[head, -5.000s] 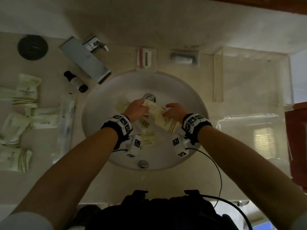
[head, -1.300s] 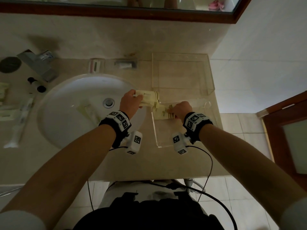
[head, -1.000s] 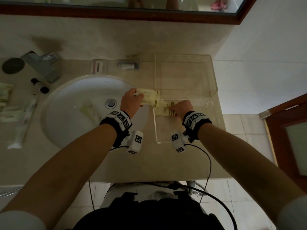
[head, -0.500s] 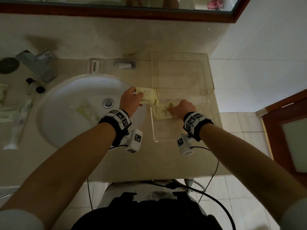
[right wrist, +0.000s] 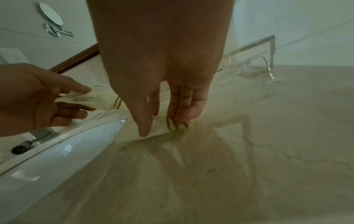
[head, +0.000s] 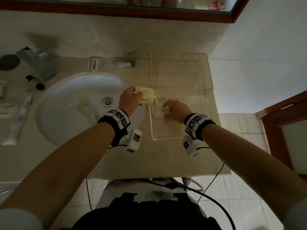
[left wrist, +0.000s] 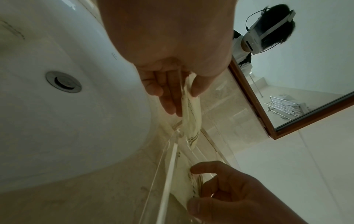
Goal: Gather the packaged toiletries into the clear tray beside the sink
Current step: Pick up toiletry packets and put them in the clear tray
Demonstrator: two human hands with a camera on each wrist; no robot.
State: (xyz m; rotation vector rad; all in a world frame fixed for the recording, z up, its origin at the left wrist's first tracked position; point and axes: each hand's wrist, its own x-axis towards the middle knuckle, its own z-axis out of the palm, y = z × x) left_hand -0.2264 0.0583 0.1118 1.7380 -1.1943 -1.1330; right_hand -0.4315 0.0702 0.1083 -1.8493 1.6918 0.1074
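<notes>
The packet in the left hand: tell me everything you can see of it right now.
The pale cream flat sachet looks like soft, slightly crinkled plastic film, with small print and dark gold stripes across the end away from the grip. The left hand pinches its other end between thumb and fingers. It hangs in the air over the sink-side wall of the clear acrylic tray, striped end towards the tray, not yet set down. Its contents cannot be told.
</notes>
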